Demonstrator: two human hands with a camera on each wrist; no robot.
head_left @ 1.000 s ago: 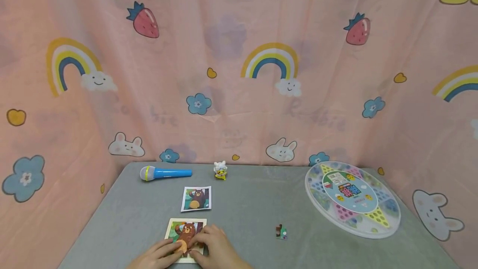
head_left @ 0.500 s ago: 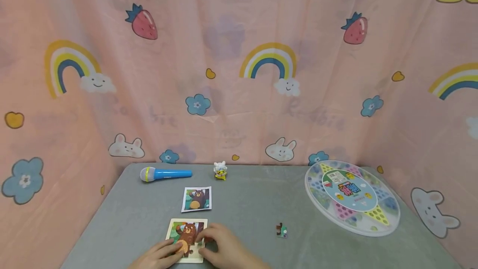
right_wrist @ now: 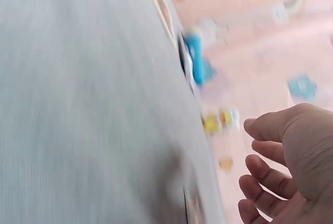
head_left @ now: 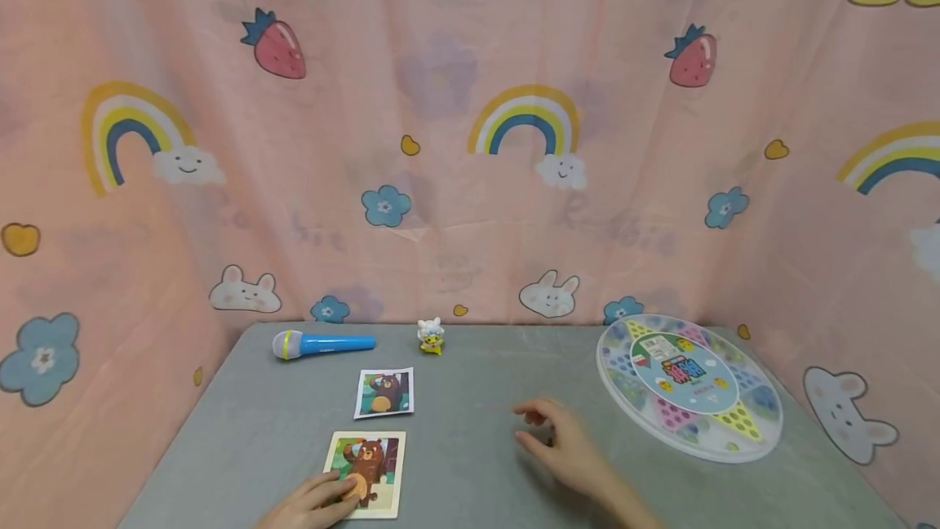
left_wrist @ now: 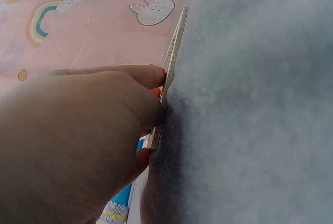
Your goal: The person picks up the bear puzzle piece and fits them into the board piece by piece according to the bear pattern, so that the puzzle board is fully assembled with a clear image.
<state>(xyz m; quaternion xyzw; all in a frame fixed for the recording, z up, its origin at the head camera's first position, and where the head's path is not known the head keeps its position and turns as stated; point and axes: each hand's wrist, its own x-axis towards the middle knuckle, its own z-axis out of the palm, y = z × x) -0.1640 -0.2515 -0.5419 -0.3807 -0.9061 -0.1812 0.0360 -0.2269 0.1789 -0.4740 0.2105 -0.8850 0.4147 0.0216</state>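
A square bear jigsaw puzzle (head_left: 400, 472) lies at the front left of the table, a pale bare patch at its lower right. My left hand (head_left: 312, 503) rests its fingers on the puzzle's lower left part; the left wrist view shows the fingers on the board's edge (left_wrist: 174, 57). Farther right, my right hand (head_left: 565, 447) hovers over the table with thumb and fingers apart and loosely bent. Nothing shows between its fingers (right_wrist: 260, 167) in the right wrist view. A loose puzzle piece (right_wrist: 193, 206) lies below it, blurred, and is mostly hidden by the hand in the head view.
Behind the puzzle lies a bear picture card (head_left: 384, 393). A blue toy microphone (head_left: 326, 344) and a small white-and-yellow figurine (head_left: 431, 336) are at the back edge. On the right sits a round Chinese checkers board (head_left: 690, 386). Pink printed cloth (head_left: 455, 251) hangs behind.
My right hand has left the puzzle and moved right, over the loose piece. The puzzle's lower right has come into view. My left hand has stayed on the board.
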